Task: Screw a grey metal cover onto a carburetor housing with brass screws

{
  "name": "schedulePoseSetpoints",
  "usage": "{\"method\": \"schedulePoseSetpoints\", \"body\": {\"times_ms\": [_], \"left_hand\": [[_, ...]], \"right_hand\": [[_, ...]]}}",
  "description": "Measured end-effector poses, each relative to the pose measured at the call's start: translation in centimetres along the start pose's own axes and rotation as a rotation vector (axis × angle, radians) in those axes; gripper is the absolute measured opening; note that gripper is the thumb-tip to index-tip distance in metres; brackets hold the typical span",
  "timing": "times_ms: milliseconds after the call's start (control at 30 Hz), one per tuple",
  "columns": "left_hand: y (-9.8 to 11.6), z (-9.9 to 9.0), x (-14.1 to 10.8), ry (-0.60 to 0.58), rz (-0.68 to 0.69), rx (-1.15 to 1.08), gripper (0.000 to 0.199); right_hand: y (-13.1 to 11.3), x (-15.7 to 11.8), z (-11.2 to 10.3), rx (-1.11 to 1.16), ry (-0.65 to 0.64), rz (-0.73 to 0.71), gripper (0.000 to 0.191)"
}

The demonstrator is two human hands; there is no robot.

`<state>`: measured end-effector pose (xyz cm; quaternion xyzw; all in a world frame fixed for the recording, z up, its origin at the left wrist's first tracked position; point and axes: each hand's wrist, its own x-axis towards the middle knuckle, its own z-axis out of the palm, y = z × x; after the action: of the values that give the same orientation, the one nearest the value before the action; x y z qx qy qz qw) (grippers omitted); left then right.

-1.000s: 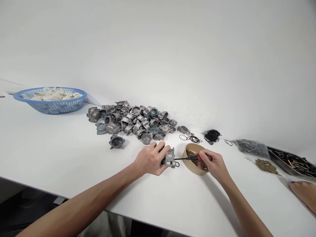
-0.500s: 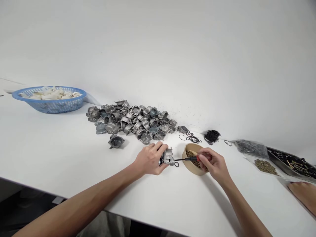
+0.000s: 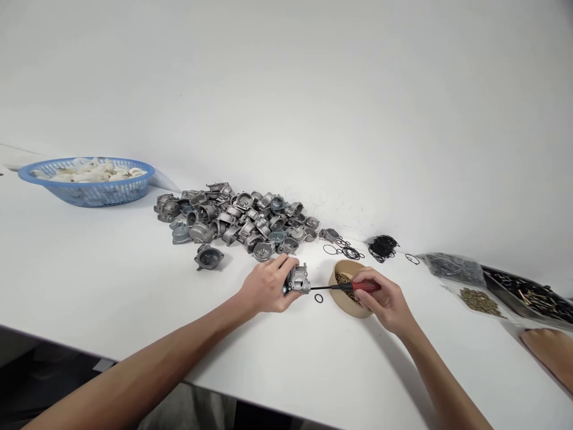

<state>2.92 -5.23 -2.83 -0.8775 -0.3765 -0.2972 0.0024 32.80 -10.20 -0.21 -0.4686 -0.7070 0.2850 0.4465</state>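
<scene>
My left hand [image 3: 268,285] is closed round a grey metal carburetor body [image 3: 299,278], held just above the white table. In my right hand [image 3: 382,295] is a screwdriver [image 3: 364,286] with a red and black handle. Its dark shaft points left, and the tip meets the carburetor's right side. Under the screwdriver stands a tan round bowl [image 3: 353,310] with small brass-coloured parts [image 3: 344,279] in it. A small black O-ring [image 3: 319,298] lies on the table below the shaft.
Behind my left hand is a heap of grey metal bowl-shaped castings [image 3: 242,218], with one casting [image 3: 209,257] apart. A blue basket [image 3: 102,194] of white pieces stands far left. Black rings [image 3: 382,247], a bag of brass parts [image 3: 481,301] and a metal tray [image 3: 514,292] lie right, near another person's arm [image 3: 548,352].
The carburetor and my left hand have shifted slightly left and up, away from the O-ring. My right hand has turned on the screwdriver handle, showing more of its red part.
</scene>
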Motion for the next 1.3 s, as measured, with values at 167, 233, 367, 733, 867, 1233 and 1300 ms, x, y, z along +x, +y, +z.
{"method": "schedulePoseSetpoints", "body": {"times_ms": [167, 233, 367, 733, 867, 1233, 1300], "left_hand": [[-0.9, -0.4, 0.2, 0.002, 0.066, 0.012, 0.049], [-1.2, -0.5, 0.1, 0.013, 0.082, 0.005, 0.049], [-1.8, -0.4, 0.1, 0.008, 0.141, 0.032, 0.051], [-2.3, 0.2, 0.7, -0.074, 0.011, 0.011, 0.044], [-2.3, 0.1, 0.6, -0.092, 0.006, -0.088, 0.042], [-1.3, -0.6, 0.6, -0.172, 0.0, -0.381, 0.041], [-1.2, -0.6, 0.6, -0.182, 0.014, -0.387, 0.041]], "right_hand": [[0.3, -0.1, 0.6, -0.058, 0.085, 0.03, 0.023], [0.1, -0.1, 0.6, -0.053, 0.074, 0.045, 0.025], [-0.3, -0.1, 0.8, 0.001, 0.022, 0.084, 0.028], [-0.1, 0.2, 1.1, -0.056, 0.226, -0.038, 0.023], [0.0, -0.2, 0.4, -0.008, 0.282, -0.096, 0.02], [0.2, -0.4, 1.0, -0.003, 0.287, -0.312, 0.013], [0.3, -0.5, 1.2, -0.006, 0.277, -0.31, 0.013]]}}
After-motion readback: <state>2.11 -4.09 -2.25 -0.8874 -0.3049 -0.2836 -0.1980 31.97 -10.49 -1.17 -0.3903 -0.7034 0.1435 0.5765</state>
